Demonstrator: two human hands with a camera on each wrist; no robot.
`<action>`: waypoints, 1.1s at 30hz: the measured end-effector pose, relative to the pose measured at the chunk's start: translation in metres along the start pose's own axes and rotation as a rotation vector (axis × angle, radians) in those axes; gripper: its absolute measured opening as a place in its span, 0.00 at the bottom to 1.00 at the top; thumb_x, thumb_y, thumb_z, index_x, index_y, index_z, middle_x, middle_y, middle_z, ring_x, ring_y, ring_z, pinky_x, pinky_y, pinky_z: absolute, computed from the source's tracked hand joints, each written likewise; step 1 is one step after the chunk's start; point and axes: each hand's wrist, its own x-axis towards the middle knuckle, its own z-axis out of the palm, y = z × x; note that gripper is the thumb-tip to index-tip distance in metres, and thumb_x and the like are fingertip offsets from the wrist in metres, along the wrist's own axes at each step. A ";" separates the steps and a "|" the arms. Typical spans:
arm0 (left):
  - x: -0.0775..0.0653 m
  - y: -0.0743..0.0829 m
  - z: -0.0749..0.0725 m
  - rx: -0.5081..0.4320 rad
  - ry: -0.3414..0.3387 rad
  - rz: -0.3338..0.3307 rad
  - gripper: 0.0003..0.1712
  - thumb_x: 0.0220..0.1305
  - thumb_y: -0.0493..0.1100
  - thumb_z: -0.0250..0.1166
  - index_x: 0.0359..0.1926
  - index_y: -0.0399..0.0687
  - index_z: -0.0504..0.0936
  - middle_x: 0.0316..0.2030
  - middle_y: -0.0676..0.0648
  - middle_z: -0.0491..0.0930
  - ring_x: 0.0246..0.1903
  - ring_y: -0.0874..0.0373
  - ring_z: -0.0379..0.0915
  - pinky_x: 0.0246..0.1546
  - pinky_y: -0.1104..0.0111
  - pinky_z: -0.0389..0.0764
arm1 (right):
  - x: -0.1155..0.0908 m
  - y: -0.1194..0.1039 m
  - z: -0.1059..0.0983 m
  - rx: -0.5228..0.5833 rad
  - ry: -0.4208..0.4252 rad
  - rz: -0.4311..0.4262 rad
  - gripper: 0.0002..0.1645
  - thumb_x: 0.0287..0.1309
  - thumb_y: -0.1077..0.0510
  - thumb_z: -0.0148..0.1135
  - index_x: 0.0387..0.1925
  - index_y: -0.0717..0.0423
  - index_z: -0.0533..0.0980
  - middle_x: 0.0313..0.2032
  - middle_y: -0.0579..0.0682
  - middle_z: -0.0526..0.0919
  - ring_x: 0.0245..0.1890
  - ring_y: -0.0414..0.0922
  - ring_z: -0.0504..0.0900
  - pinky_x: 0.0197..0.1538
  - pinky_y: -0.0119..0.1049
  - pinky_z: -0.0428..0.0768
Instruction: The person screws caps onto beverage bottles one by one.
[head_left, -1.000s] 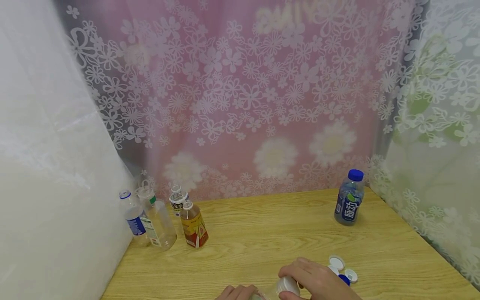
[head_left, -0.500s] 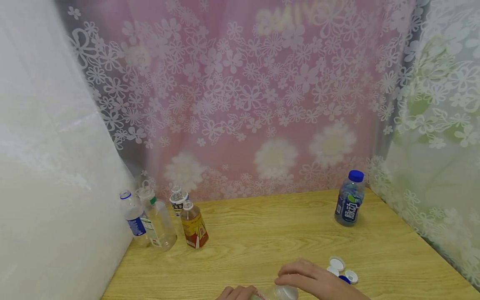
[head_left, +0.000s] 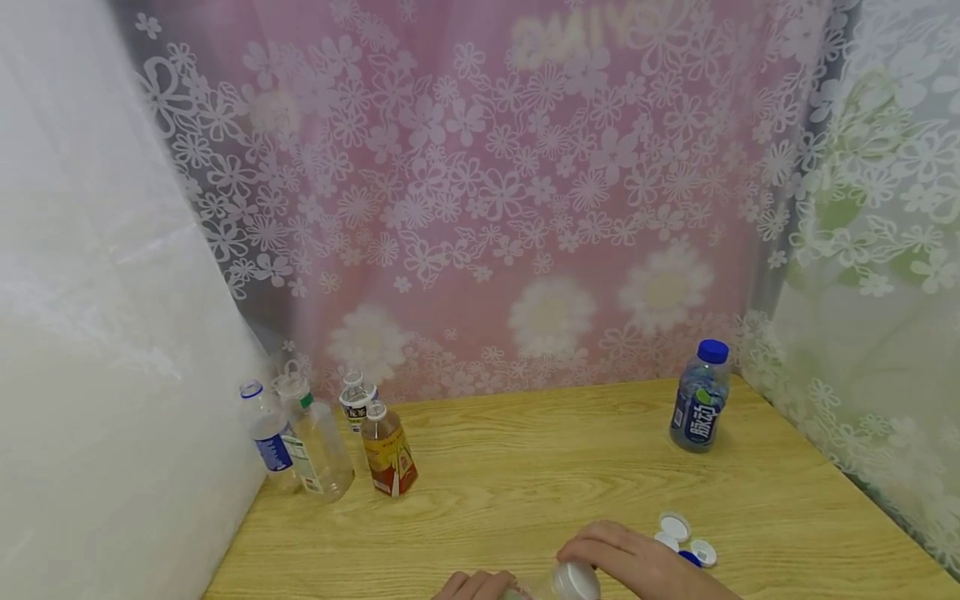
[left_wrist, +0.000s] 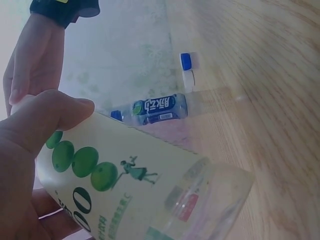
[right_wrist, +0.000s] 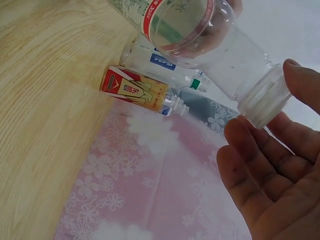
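The left hand (left_wrist: 22,145) grips a labelled bottle (left_wrist: 125,185); the right hand (right_wrist: 280,180) meets its cap (right_wrist: 262,97), grip hard to tell.

- I'm finding a broad lane across the wood-grain table (head_left: 540,467), running between four standing bottles (head_left: 322,458) and the blue-capped 脉动 bottle (head_left: 697,412).
- Loose caps (head_left: 703,552) are crowding the right hand (head_left: 637,562).
- A tilted green-fruit-label bottle (left_wrist: 125,165) is blocking the gap to the left hand (head_left: 476,586).

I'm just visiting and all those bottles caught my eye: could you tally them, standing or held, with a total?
Standing bottles at left: 4
Blue-capped standing bottle at right: 1
Held bottle, in the left hand: 1
Total: 6
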 end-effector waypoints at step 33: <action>0.003 -0.005 0.001 0.002 0.097 0.015 0.19 0.61 0.64 0.68 0.43 0.58 0.84 0.32 0.61 0.84 0.29 0.71 0.74 0.26 0.82 0.73 | 0.006 -0.014 0.004 -0.058 0.062 0.187 0.31 0.66 0.58 0.64 0.67 0.38 0.68 0.56 0.40 0.79 0.49 0.35 0.80 0.40 0.30 0.81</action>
